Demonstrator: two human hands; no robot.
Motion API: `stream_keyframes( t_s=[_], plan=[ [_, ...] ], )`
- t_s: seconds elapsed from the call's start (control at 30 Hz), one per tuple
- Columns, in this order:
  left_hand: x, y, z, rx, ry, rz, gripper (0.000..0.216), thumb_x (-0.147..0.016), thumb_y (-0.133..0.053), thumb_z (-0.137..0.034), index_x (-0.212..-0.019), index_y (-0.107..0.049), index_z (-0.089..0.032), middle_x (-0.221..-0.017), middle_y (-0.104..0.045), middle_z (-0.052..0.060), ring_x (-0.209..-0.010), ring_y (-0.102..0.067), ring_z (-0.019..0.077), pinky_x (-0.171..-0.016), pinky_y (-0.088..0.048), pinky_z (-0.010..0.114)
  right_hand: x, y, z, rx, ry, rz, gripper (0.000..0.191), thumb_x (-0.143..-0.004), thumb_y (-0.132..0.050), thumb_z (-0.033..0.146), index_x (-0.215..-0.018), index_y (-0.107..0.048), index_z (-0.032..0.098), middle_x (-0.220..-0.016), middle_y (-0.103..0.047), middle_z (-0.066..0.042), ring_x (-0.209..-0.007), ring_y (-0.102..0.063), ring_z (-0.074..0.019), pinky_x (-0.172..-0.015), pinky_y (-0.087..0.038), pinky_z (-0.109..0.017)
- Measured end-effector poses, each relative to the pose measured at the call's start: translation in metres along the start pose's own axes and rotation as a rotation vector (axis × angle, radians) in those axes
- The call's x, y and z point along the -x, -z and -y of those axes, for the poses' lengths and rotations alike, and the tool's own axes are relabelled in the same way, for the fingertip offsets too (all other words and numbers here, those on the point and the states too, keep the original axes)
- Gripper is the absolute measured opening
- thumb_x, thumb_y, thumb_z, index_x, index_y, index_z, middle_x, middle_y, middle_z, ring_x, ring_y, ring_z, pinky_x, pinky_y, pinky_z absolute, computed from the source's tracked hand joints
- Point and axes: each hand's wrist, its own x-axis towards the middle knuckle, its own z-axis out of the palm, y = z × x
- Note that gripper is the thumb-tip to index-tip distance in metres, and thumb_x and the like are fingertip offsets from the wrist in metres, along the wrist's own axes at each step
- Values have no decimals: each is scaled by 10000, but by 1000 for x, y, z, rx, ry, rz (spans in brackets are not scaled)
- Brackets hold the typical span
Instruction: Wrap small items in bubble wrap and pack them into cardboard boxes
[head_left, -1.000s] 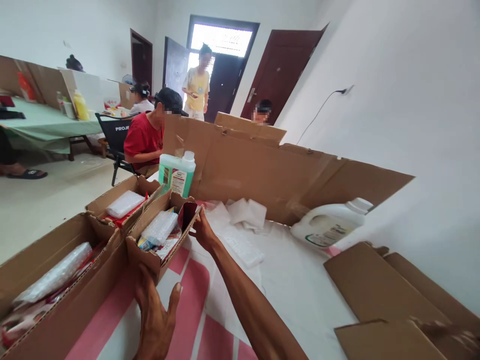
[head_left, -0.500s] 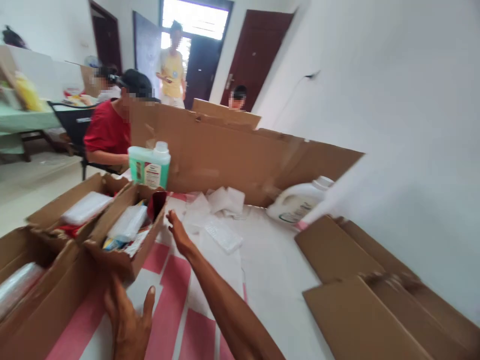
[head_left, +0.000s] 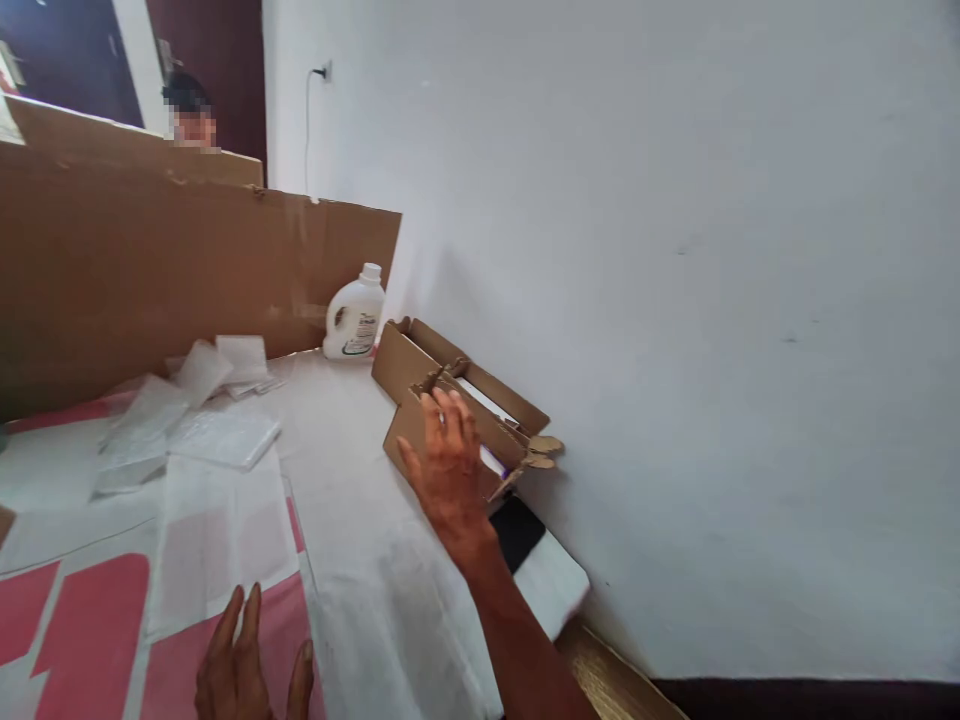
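My right hand [head_left: 450, 480] is over the near cardboard box [head_left: 405, 430] at the table's right side. Its thumb is apart from the fingers, which lie along the box's upper edge; I cannot tell how firmly they touch it. Behind stands a second cardboard box [head_left: 401, 363]; white items show inside both. My left hand [head_left: 244, 660] hovers low over the pink and white tablecloth [head_left: 97, 610], fingers apart, holding nothing.
Several clear plastic packets [head_left: 225, 435] lie at the left back, before an upright cardboard panel [head_left: 150, 260]. A white jug [head_left: 354, 320] stands by the wall [head_left: 637, 300]. A flat black object [head_left: 517, 530] lies near the table's right edge. Behind the panel is a person [head_left: 191, 115].
The view has swung right, leaving the left-hand boxes and green jug out of sight. My right hand has moved from those boxes to the right-hand ones. My left hand stays open.
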Motion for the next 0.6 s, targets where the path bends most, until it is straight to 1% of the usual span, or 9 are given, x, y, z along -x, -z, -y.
stream_keyframes(
  t_s=[0.03, 0.1, 0.13, 0.17, 0.2, 0.3, 0.43, 0.53, 0.6],
  plan=[
    [-2, -7, -4, 26, -58, 50, 738, -928, -543, -409, -1594, -245, -300, -1526, -463, 171, -1384, -471, 403, -1095, -407, 655, -2, 12, -16, 109, -106, 94, 469, -904, -696, 225, -1333, -549, 105, -1365, -599, -218, -1341, -496, -363, -1085, -414, -503],
    [-5, -19, -10, 76, -142, 145, 689, -949, -521, -391, -1582, -256, -331, -1499, -489, 156, -1362, -492, 388, -1071, -426, 656, 2, 25, -40, 225, -253, 328, 334, -899, -708, 234, -1202, -623, 125, -1140, -716, -179, -1121, -649, -342, -920, -487, -437],
    [-6, -22, -11, 97, -162, 189, 672, -953, -521, -387, -1574, -267, -343, -1500, -488, 147, -1359, -496, 378, -1062, -441, 647, 6, 27, -48, 244, -280, 422, 255, -911, -691, 232, -1148, -643, 150, -1045, -743, -145, -1016, -690, -317, -830, -496, -394],
    [-5, -25, -12, 113, -168, 232, 664, -955, -526, -383, -1568, -273, -351, -1510, -480, 136, -1367, -492, 365, -1061, -454, 630, 9, 27, -53, 251, -283, 485, 192, -926, -665, 223, -1112, -655, 176, -982, -755, -114, -941, -712, -295, -753, -483, -355],
    [-3, -26, -12, 127, -163, 268, 660, -956, -531, -379, -1564, -276, -353, -1519, -472, 128, -1380, -483, 351, -1064, -465, 612, 13, 26, -57, 257, -274, 516, 154, -939, -638, 210, -1091, -663, 200, -950, -761, -93, -900, -722, -278, -696, -459, -325],
    [8, -22, -6, 139, -127, 324, 635, -951, -550, -366, -1543, -321, -345, -1525, -470, 109, -1403, -469, 326, -1084, -476, 580, 19, 23, -58, 277, -215, 515, 156, -964, -567, 165, -1044, -685, 229, -936, -768, -76, -863, -727, -237, -632, -389, -283],
    [18, -6, 11, 128, -33, 316, 581, -941, -551, -370, -1501, -412, -306, -1516, -486, 108, -1390, -490, 316, -1102, -480, 566, 31, 22, -49, 208, -30, 469, 206, -965, -535, 117, -1011, -712, 210, -929, -768, -71, -814, -707, -196, -637, -362, -276],
    [6, 14, 24, 113, 96, 246, 550, -929, -558, -405, -1455, -472, -272, -1478, -521, 117, -1366, -511, 311, -1091, -495, 553, 48, 22, -36, 54, 181, 377, 234, -947, -528, 78, -968, -724, 206, -833, -752, -50, -746, -677, -185, -652, -354, -285],
    [-13, 30, 36, 107, 159, 181, 552, -907, -575, -446, -1421, -509, -253, -1433, -551, 125, -1327, -539, 313, -1073, -509, 544, 64, 22, -25, -130, 369, 304, 276, -929, -505, 36, -949, -718, 210, -761, -725, -27, -699, -646, -173, -664, -350, -287]
  ],
)
